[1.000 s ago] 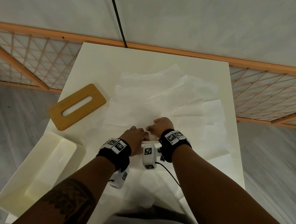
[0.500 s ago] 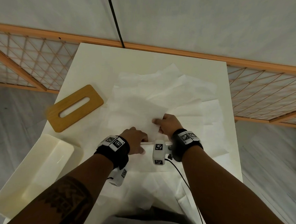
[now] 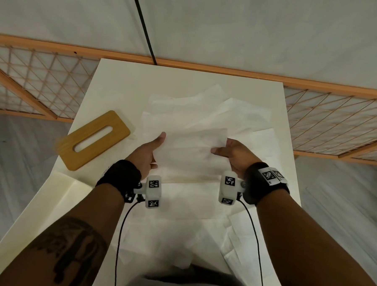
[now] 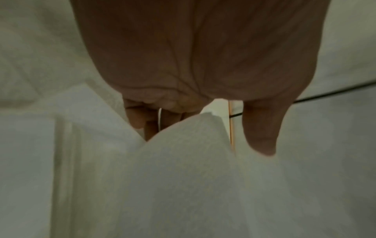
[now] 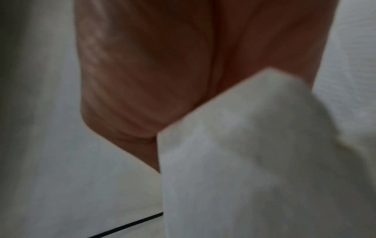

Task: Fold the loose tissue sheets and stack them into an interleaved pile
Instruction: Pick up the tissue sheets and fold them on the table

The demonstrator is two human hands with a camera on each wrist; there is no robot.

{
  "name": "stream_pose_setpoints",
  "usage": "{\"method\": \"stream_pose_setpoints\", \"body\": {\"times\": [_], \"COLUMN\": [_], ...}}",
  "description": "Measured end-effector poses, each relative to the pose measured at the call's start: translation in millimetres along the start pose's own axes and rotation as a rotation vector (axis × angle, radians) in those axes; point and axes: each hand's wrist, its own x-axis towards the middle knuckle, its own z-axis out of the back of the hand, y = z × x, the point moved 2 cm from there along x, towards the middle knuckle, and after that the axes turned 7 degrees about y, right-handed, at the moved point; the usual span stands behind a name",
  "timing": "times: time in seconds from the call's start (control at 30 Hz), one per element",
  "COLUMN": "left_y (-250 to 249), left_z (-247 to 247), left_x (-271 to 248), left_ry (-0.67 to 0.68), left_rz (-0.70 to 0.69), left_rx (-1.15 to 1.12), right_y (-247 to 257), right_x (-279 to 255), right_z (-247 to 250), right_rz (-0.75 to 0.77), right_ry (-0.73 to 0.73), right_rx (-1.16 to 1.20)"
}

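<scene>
Between my two hands I hold one white tissue sheet [image 3: 189,158], stretched out a little above the table. My left hand [image 3: 150,154] holds its left edge, fingers under the sheet and thumb pointing forward. My right hand [image 3: 228,152] pinches the right edge, thumb on top. More loose tissue sheets [image 3: 206,108] lie overlapped on the white table [image 3: 120,84] beneath and beyond. In the left wrist view the tissue sheet [image 4: 183,177] drapes over the fingers of my left hand [image 4: 203,64]. In the right wrist view a tissue sheet corner [image 5: 244,161] covers the fingers of my right hand [image 5: 152,80].
A wooden tissue-box lid [image 3: 93,140] with a slot lies at the table's left. A cream plastic box [image 3: 37,211] stands at the near left edge. More sheets [image 3: 178,240] hang over the near edge. A lattice fence [image 3: 33,86] runs behind the table.
My hands were close together on the sheets near the front. They have moved apart and forward, lifting one sheet stretched between them.
</scene>
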Motion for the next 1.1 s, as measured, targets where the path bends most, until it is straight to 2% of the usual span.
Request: {"method": "stream_pose_setpoints", "body": {"times": [0.07, 0.13, 0.43, 0.53, 0.73, 0.9, 1.03, 1.1], "left_y": [1.1, 3.7, -9.0, -11.7, -9.3, -11.2, -10.5, -10.1], "left_z": [-4.5, -6.0, -6.4, -3.4, 1.7, 3.1, 8.1, 8.5], "left_x": [-1.8, -2.2, -6.9, -8.4, -13.0, -16.9, -16.2, -15.0], "left_ry": [0.108, 0.143, -0.014, -0.008, 0.124, 0.18, 0.242, 0.226], "left_rz": [0.008, -0.032, -0.358, -0.426, -0.394, -0.29, -0.208, -0.193], "left_rx": [-0.041, -0.059, 0.404, 0.524, 0.268, 0.237, 0.11, 0.042], "right_y": [2.7, 3.3, -11.3, -15.5, -15.0, -12.0, -7.0, -6.8], "right_x": [-6.5, -11.5, -9.6, -5.2, -6.7, -6.7, -11.7, -15.0], "right_z": [2.2, 3.9, 16.6, 16.9, 19.6, 22.4, 26.6, 27.8], "right_rz": [0.007, 0.004, -0.03, -0.044, -0.02, -0.037, -0.057, -0.085], "right_ry": [0.009, 0.006, -0.053, -0.111, -0.189, -0.14, -0.114, -0.069], "right_rx": [0.002, -0.007, -0.017, -0.098, -0.096, -0.127, 0.031, 0.076]}}
